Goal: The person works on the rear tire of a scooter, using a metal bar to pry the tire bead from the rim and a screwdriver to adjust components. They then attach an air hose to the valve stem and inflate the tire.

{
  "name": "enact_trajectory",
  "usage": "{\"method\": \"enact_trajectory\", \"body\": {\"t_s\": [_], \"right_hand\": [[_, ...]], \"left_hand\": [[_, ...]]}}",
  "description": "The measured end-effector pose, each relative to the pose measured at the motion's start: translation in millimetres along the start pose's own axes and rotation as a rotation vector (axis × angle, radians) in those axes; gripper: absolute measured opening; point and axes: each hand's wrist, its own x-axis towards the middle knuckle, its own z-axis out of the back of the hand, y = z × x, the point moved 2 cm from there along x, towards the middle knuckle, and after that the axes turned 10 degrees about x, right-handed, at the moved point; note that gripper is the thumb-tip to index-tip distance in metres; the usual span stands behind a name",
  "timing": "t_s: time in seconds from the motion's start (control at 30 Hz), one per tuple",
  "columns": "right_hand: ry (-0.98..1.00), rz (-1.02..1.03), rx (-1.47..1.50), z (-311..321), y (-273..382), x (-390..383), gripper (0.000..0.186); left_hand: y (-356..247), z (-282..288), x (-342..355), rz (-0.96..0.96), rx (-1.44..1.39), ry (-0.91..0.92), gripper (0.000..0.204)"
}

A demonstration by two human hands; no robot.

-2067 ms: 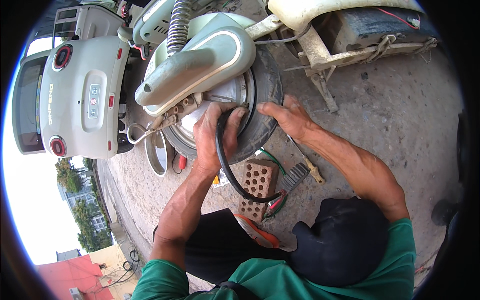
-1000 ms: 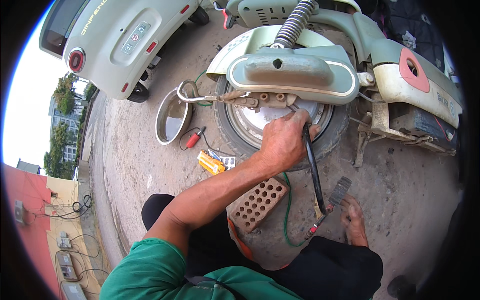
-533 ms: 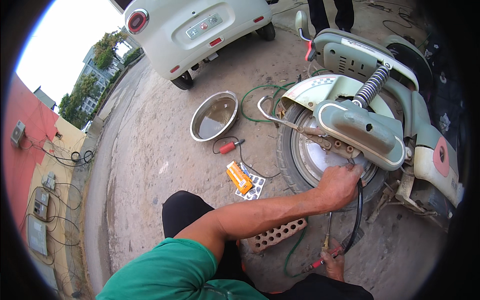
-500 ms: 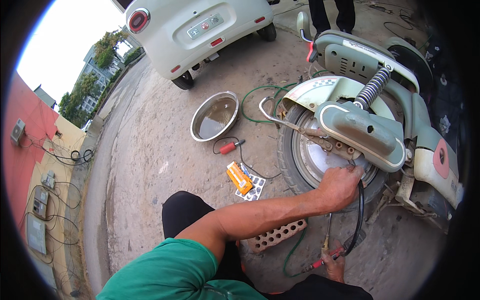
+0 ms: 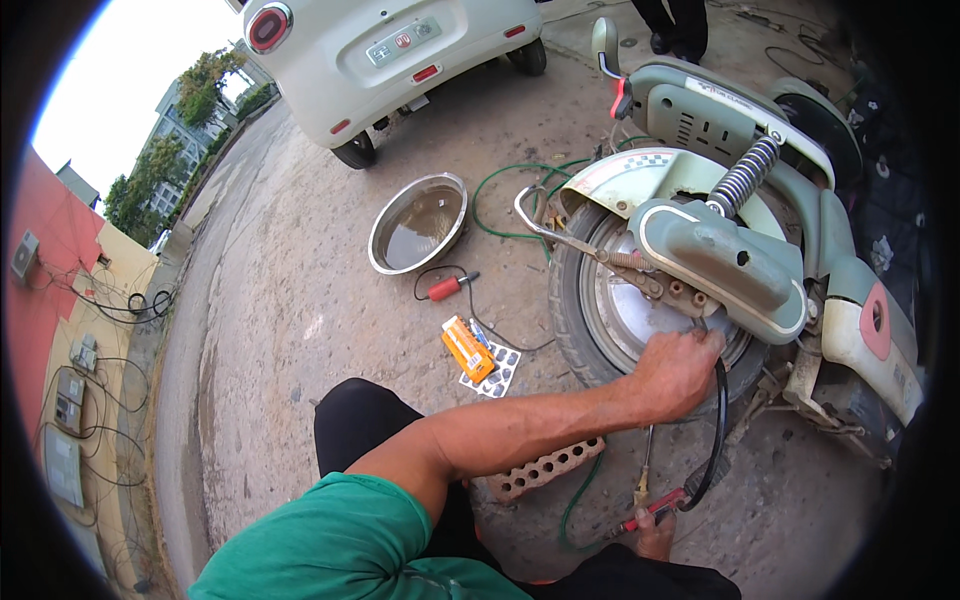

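Observation:
My left hand [image 5: 682,372] is closed round the end of a black air hose [image 5: 719,440], against the hub of the scooter's wheel [image 5: 585,325]; its fingers partly hide the hose end and the spot it touches. From there the hose curves down to a red tyre inflator [image 5: 655,508]. Low in the view, my right hand [image 5: 656,538] is wrapped round that inflator, with a green hose [image 5: 568,515] running off its other end. A screwdriver-like tool with a yellowish handle [image 5: 642,490] lies beside it. The grey-green scooter [image 5: 720,265] rests on its side.
A metal basin of murky water [image 5: 420,225] stands left of the wheel. Nearer are a red corded tool [image 5: 445,288], an orange box [image 5: 467,350] and a patch sheet [image 5: 497,375]. A holed brick [image 5: 550,470] lies under my left forearm. A white vehicle [image 5: 400,70] and a person's legs [image 5: 675,25] are behind.
The view has shifted slightly, so the ground objects sit a little further left. Both hands keep their grip, the left at the hub and the right on the inflator.

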Motion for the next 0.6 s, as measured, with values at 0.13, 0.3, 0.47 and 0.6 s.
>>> {"method": "enact_trajectory", "body": {"t_s": [0.13, 0.3, 0.47, 0.6], "right_hand": [[-0.005, 0.023, 0.020, -5, 21, 6, 0.040], [-0.030, -0.019, 0.025, -11, 36, 8, 0.036], [-0.060, 0.052, 0.117, -1, 59, 27, 0.036], [-0.025, 0.073, 0.086, 10, 82, 44, 0.046]], "left_hand": [[2, -1, 1, 0.011, 0.010, 0.004, 0.021], [2, 4, 3, 0.002, 0.040, -0.005, 0.024], [1, 2, 6, -0.022, 0.028, 0.020, 0.033], [2, 8, 2, -0.041, 0.022, 0.046, 0.038]]}}
